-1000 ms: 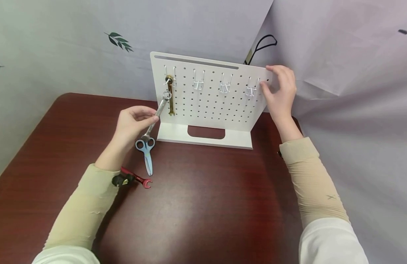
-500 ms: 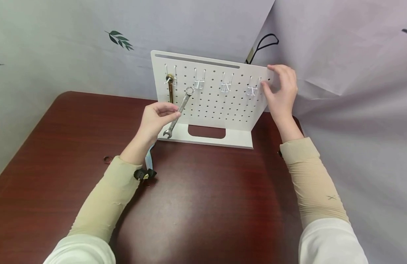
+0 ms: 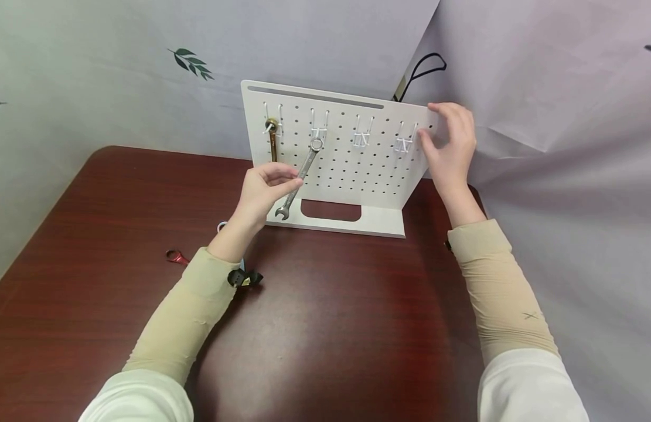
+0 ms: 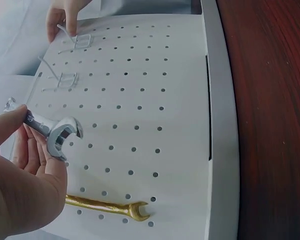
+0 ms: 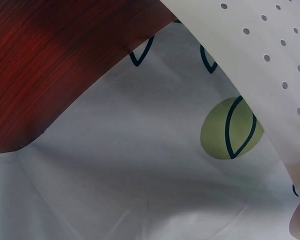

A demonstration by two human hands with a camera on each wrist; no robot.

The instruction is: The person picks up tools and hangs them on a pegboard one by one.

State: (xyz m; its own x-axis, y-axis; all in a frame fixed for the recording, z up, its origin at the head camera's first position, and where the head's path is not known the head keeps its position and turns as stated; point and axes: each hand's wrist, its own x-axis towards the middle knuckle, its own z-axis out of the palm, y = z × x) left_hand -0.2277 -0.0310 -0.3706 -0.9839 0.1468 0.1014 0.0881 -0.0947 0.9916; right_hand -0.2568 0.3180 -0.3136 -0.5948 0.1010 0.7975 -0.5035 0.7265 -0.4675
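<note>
Inspecting remotely, I note left hand point(image 3: 265, 190) pinching silver wrench point(image 3: 309, 162), 1 end ringed, 1 forked; right hand point(image 3: 452, 143) grips pegboard point(image 3: 342, 170).

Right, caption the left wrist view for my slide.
Left grip holding a silver wrench before a white pegboard, a gold wrench nearby, right grip at the pegboard's far corner.
</note>
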